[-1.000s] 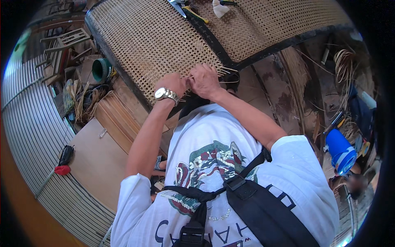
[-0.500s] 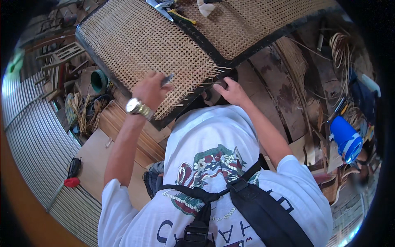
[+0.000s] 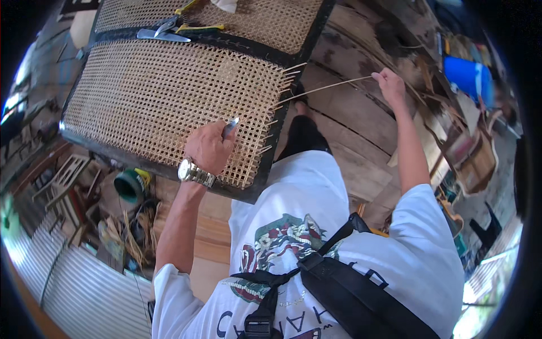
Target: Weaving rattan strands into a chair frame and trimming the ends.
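Observation:
A panel of woven cane (image 3: 169, 85) in a dark frame (image 3: 265, 53) lies before me, loose strand ends (image 3: 265, 150) sticking out along its right edge. My left hand (image 3: 209, 148) rests on the weave near that edge, closed around a small tool with a shiny metal tip (image 3: 230, 127). Out to the right, my right hand (image 3: 390, 87) pinches the end of a thin cane strand (image 3: 333, 87). The strand runs taut from the panel's right edge to my fingers. Most of the tool is hidden inside my left hand.
Pliers with yellow handles (image 3: 179, 24) and a flat metal blade (image 3: 162, 37) lie on the frame's crossbar. A green bucket (image 3: 130, 185) and dry strips (image 3: 132, 231) sit at the lower left. To the right are a blue container (image 3: 467, 78) and wooden boards (image 3: 361, 133).
My right hand has moved from the panel's edge far out to the right, drawing the strand out straight. My left hand still holds the tool over the weave. The view has turned.

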The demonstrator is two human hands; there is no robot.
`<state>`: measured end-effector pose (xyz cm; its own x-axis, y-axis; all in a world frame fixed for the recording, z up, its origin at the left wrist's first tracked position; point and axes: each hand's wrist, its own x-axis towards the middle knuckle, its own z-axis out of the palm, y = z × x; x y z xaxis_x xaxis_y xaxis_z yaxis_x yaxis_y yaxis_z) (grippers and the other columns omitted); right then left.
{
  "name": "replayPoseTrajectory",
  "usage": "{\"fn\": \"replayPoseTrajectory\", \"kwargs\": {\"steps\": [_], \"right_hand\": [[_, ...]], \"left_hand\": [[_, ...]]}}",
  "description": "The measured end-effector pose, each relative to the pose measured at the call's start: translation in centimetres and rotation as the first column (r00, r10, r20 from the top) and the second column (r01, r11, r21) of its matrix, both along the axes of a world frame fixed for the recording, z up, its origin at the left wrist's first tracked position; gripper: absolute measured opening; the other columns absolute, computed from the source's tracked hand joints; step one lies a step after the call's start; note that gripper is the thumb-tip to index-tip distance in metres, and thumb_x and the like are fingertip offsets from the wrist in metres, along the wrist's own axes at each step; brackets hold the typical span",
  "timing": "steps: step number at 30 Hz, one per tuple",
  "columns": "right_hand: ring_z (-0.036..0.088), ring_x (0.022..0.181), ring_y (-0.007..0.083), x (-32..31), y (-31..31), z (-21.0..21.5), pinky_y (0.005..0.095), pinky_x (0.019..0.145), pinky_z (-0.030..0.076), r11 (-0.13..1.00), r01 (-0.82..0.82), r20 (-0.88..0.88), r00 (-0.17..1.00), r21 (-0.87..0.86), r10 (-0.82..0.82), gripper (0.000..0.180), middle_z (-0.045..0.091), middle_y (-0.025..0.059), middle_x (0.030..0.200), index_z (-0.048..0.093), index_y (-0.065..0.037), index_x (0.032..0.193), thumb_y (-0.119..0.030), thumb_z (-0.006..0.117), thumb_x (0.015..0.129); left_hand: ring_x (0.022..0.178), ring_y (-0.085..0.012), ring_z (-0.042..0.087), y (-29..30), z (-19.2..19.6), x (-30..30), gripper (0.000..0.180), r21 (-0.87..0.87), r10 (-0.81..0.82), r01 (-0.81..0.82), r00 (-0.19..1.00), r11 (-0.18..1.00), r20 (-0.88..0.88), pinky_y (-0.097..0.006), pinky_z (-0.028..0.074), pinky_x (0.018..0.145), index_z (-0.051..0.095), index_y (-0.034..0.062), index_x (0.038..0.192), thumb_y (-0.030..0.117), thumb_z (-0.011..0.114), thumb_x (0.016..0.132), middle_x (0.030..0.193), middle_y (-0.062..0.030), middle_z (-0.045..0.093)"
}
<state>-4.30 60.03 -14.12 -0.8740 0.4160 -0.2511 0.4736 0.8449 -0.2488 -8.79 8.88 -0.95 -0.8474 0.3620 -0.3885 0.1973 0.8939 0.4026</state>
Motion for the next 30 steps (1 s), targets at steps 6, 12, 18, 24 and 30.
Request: {"fn": "replayPoseTrajectory", "kwargs": {"steps": [6, 12, 18, 24, 30], "right_hand": [[0.066, 0.084, 0.0369, 1.4, -7.0, -0.6, 0.0455, 0.075, 0.050, 1.000, -0.017, 0.046, 0.999, -0.006, 0.017, 0.034, 0.069, 0.0181, 0.085, 0.067, -0.006, 0.085, -0.040, 0.071, 0.084], [0.067, 0.086, 0.0364, 2.4, -14.5, -0.8, 0.0455, 0.077, 0.051, 0.984, 0.058, -0.006, 0.998, -0.168, -0.060, 0.032, 0.069, 0.0181, 0.082, 0.068, -0.006, 0.083, -0.037, 0.070, 0.085], [0.062, 0.104, 0.0329, 3.0, -18.2, 4.3, 0.0430, 0.090, 0.051, 1.000, 0.021, -0.361, 0.932, 0.010, -0.016, 0.033, 0.061, 0.0119, 0.114, 0.064, -0.009, 0.114, -0.029, 0.067, 0.088], [0.046, 0.131, 0.0319, 2.4, -30.4, 7.8, 0.0484, 0.108, 0.036, 0.786, -0.609, -0.445, 0.735, -0.104, 0.511, 0.053, 0.051, 0.0134, 0.140, 0.049, -0.007, 0.138, -0.036, 0.058, 0.094], [0.060, 0.102, 0.0349, 3.6, -24.7, 7.6, 0.0478, 0.088, 0.048, 0.919, -0.260, -0.252, 0.907, 0.296, 0.338, 0.028, 0.065, 0.0167, 0.111, 0.071, -0.005, 0.099, -0.029, 0.062, 0.090]], "left_hand": [[0.055, -0.0329, 0.059, -8.1, 0.6, -0.9, 0.027, 0.108, -0.093, 0.100, 0.994, 0.989, -0.062, -0.044, 0.046, 0.051, 0.062, 0.0054, 0.071, 0.026, 0.064, 0.088, 0.060, -0.0136, 0.061], [0.051, -0.0320, 0.055, -15.2, 2.3, -0.2, 0.033, 0.163, 0.014, 0.002, 0.996, 0.987, -0.092, -0.041, 0.043, 0.050, 0.062, 0.0023, 0.071, 0.030, 0.068, 0.088, 0.055, -0.0138, 0.055], [0.054, -0.0052, 0.035, -16.7, 1.0, 1.4, 0.040, 0.239, 0.416, -0.447, 0.893, 0.862, 0.172, -0.027, 0.029, 0.047, 0.058, 0.0016, 0.070, 0.032, 0.074, 0.089, 0.056, 0.0045, 0.043], [0.056, -0.0025, 0.034, -17.8, 0.8, 1.4, 0.031, 0.253, 0.495, -0.564, 0.820, 0.786, 0.289, -0.023, 0.028, 0.049, 0.062, 0.0055, 0.073, 0.028, 0.076, 0.089, 0.063, 0.0095, 0.045], [0.060, -0.0014, 0.039, -18.4, 0.6, 1.4, 0.024, 0.345, 0.494, -0.584, 0.809, 0.735, 0.317, -0.020, 0.031, 0.055, 0.067, 0.0041, 0.078, 0.024, 0.077, 0.088, 0.066, 0.0096, 0.050]]}}
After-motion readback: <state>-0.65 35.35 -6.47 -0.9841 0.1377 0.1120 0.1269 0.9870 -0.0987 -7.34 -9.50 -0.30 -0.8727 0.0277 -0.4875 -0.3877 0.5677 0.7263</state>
